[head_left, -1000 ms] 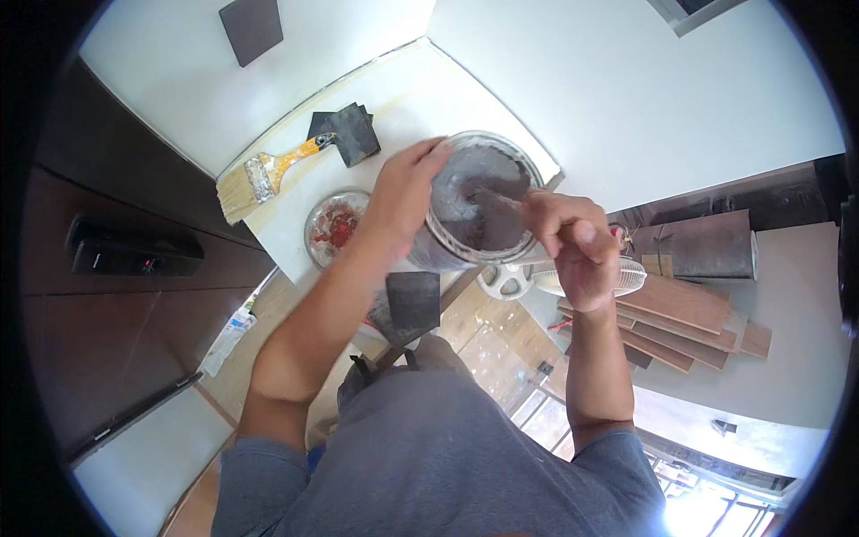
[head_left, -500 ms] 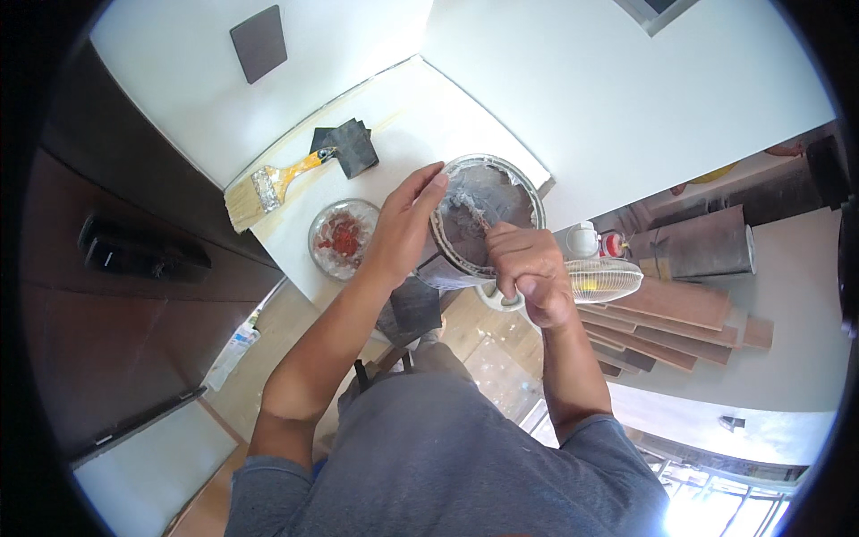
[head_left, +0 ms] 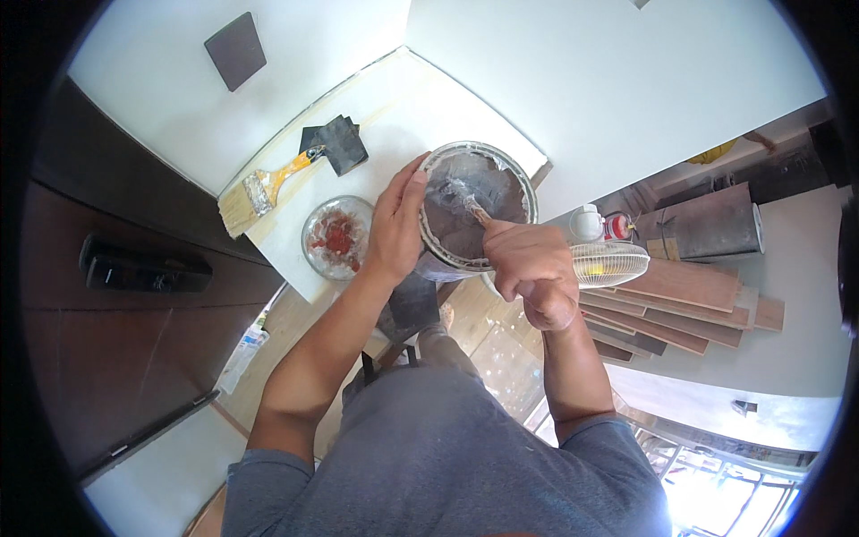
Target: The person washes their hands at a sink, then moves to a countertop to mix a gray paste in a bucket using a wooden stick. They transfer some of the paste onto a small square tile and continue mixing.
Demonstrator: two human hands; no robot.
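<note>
A round metal can (head_left: 530,188) with a coated rim holds grey paste (head_left: 452,231). My left hand (head_left: 398,224) is wrapped against its left side, thumb by the rim. In my right hand (head_left: 535,268), fingers closed, is a thin wooden stick (head_left: 480,215), its far end in the paste with pale clumps around it. Just left of my left hand, a round lid (head_left: 358,206) smeared with white and red paste lies on the white tabletop (head_left: 420,98). A wide paintbrush (head_left: 259,193) with a yellow handle rests farther left, its handle end by several black flat squares (head_left: 344,148).
White walls meet behind the tabletop, with a dark square plate (head_left: 235,51) on the left one. Dark cabinet doors (head_left: 98,340) stand at left. To the right are a white fan (head_left: 617,265), stacked wooden planks (head_left: 680,291) and a grey roll (head_left: 716,228).
The stick and my right hand have shifted slightly within the can, and more of the stick shows. My left hand keeps its place on the can. The whole view has turned a little.
</note>
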